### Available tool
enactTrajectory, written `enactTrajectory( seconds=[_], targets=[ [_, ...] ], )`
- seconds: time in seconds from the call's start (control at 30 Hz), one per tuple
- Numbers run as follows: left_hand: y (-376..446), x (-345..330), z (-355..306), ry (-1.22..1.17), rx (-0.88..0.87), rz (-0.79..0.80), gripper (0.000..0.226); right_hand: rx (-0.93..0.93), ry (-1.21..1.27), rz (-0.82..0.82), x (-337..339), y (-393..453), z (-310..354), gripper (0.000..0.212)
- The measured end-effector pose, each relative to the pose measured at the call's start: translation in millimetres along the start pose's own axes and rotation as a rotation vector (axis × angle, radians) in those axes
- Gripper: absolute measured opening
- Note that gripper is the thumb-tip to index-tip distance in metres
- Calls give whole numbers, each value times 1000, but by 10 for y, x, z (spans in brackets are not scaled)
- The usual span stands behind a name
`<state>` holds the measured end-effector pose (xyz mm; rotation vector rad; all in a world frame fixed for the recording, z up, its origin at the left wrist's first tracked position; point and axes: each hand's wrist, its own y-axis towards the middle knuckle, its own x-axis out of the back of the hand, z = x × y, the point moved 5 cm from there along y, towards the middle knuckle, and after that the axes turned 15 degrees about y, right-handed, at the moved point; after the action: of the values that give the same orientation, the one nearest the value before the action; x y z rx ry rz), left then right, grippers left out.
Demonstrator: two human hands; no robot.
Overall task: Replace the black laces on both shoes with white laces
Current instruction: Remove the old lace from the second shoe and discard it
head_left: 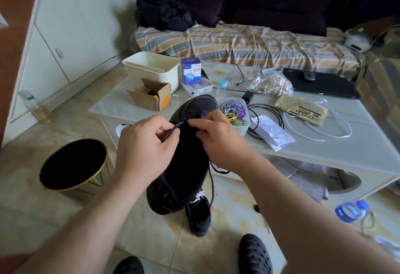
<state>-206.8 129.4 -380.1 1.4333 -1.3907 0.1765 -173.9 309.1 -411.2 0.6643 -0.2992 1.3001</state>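
Both hands work at the toe end of the black shoe (pixel 184 161), which is held up off the floor between them with its toe resting near the worktop (pixel 357 144) edge. The left hand (pixel 147 146) is curled and pinches the tip of the black lace (pixel 213 178); the right hand (pixel 218 135) pinches at the eyelets just beside it, fingers bent on the lace or upper, which of the two I cannot tell. The rest of the lace hangs below the right hand toward the floor. The likeliest trouble is the lace snagging in an eyelet if it is pulled at an angle, or the shoe twisting and slipping down, since only pinching fingers steady it. The dangling length could also catch on the second shoe (pixel 199 215), which stands on the floor below the hands and seems to carry a white lace already. The white lace (pixel 320 126) lies looped on the worktop, well to the right of the right hand, and could be dragged off by a careless reach. The held shoe's long axis runs away from the person, toe up and forward, heel low and nearest the body.
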Motion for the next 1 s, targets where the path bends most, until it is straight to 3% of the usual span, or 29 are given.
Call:
enactTrajectory(
  seconds=[0.23,0.33,0.47,0.57,0.63,0.73,0.83,1.0],
  targets=[
    [-22,-9,11,12,9,12,16,-31,46,32,13,7,21,12],
    [25,21,102,-25,100,12,13,-122,162,-124,115,38,24,14],
    [127,138,277,-57,245,-40,9,-456,242,-469,417,6,-347,18],
    [129,179,329,-51,259,-42,10,-527,109,-444,481,-70,-454,18],
    [103,168,282,-25,222,-24,10,-453,88,-368,401,-55,-397,20],
    [80,141,216,-22,192,-8,10,-207,13,-334,261,-7,-163,44],
    [55,117,163,-45,172,-6,12,102,-57,-315,141,25,90,30],
    [-18,68,44,-50,106,-19,16,96,-71,-89,8,62,70,28]
  ],
)
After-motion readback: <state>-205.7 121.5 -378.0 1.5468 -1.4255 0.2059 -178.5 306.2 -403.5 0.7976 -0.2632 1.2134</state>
